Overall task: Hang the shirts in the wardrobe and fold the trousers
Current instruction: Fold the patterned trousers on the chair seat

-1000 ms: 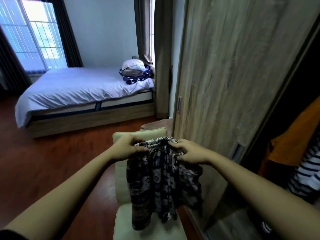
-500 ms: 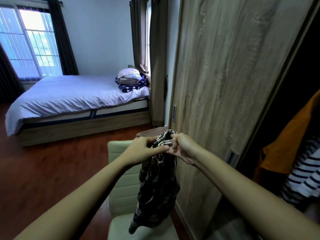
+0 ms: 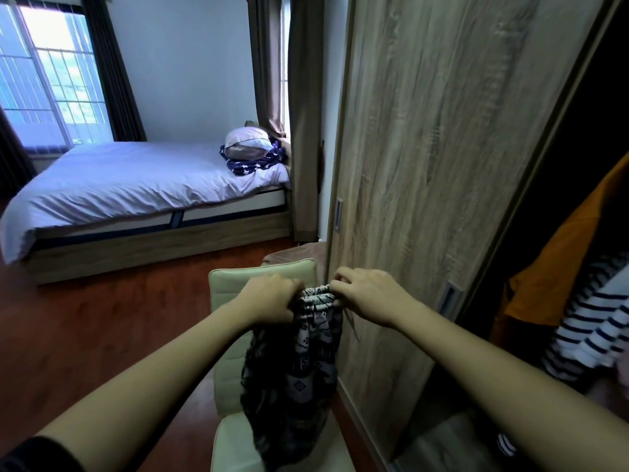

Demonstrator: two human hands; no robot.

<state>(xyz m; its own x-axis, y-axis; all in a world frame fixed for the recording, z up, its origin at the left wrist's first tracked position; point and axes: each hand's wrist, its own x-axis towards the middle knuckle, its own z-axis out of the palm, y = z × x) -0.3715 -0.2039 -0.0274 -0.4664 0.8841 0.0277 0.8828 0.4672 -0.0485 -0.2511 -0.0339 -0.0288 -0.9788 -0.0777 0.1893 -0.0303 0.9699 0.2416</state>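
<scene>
The left hand point(image 3: 269, 298) and right hand point(image 3: 367, 296), pressed together a moment ago, have drawn slightly apart, each pinching the doubled waistband of the patterned trousers point(image 3: 296, 379), which hang below them over the chair point(image 3: 235, 284), so the first lengthwise fold looks made.
</scene>
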